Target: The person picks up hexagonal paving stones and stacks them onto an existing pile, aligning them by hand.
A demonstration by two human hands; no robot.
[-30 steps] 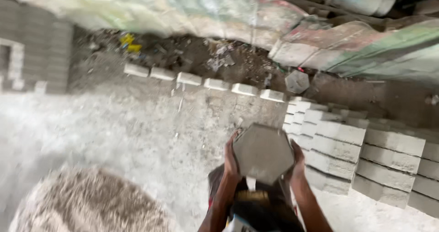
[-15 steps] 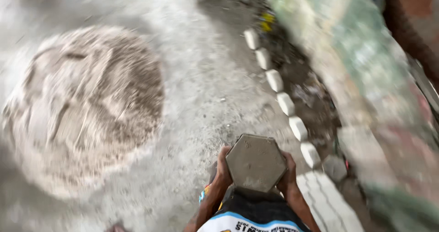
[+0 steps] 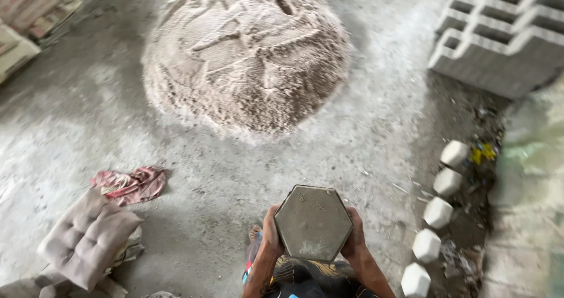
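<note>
I hold a grey hexagonal concrete paver block flat in front of my body, low in the view. My left hand grips its left side and my right hand grips its right side. Beyond the block, on the concrete floor, lies a large round heap of sand mix. My foot shows just under the left hand.
A row of white hexagonal blocks lines the floor at the right. Stacked grey paving blocks stand at the upper right. A padded cushion and a red cloth lie at the lower left; sacks sit at the upper left.
The view has swung round: the sand heap has moved from the left to the top centre, and the cushion and cloth have come into sight. Both hands keep their hold on the block.
</note>
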